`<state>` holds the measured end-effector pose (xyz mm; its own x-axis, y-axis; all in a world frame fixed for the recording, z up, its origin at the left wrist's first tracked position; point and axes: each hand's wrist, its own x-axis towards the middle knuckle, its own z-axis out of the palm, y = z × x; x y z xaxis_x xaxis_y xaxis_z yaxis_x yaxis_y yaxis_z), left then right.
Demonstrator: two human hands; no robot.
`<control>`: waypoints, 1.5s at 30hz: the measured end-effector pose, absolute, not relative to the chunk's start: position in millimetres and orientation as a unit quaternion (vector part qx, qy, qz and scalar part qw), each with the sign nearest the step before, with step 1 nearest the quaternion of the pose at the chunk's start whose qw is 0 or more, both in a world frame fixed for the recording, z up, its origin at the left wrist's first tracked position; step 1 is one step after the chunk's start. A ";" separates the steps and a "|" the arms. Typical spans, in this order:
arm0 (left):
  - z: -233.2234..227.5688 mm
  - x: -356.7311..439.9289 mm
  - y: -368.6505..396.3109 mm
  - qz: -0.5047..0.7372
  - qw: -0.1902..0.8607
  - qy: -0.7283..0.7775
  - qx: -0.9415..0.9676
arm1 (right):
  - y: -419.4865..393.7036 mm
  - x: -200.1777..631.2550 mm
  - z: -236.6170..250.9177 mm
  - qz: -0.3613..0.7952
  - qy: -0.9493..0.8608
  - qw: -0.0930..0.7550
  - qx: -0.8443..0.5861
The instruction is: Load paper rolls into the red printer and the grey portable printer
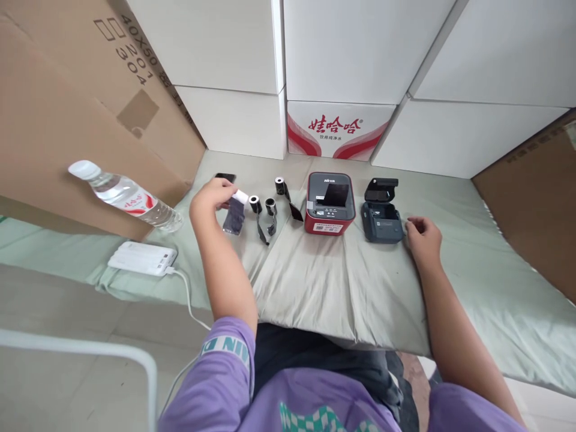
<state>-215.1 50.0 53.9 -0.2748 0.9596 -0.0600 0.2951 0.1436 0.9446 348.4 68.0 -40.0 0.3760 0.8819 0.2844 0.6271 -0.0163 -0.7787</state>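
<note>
On the left part of the cloth-covered surface (310, 288), the left hand (215, 195) has its fingers (227, 186) closed around a small white roll (241, 196), just above a dark strip (233, 217); whether the two are joined I cannot tell. Right of it stand three small rolls (270, 207) with dark tails trailing, then a red-and-black label printer (330, 210). Farther right sits a dark portable printer (382, 227), its lid raised. Just beside it is the right hand (424, 240), fingers curled inward; I cannot tell whether they grip anything. A water bottle (130, 198) and white power bank (141, 258) lie at far left.
</note>
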 end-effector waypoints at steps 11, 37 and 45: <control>127.8 -144.8 29.6 0.680 0.408 0.430 0.432 | 67.5 349.8 -41.7 0.137 -0.549 0.441 -0.697; 129.1 -34.2 43.8 0.600 0.373 0.420 0.569 | 64.9 344.5 -36.2 0.147 -0.557 0.437 -0.690; 126.6 -3.9 40.2 0.538 0.434 0.412 0.594 | 64.4 343.5 -40.0 0.149 -0.564 0.451 -0.675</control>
<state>-3.9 40.2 126.6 0.0821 0.9559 0.2818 0.0218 -0.2844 0.9584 343.5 64.4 -40.0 0.3191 0.8966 0.3071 0.6272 0.0431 -0.7776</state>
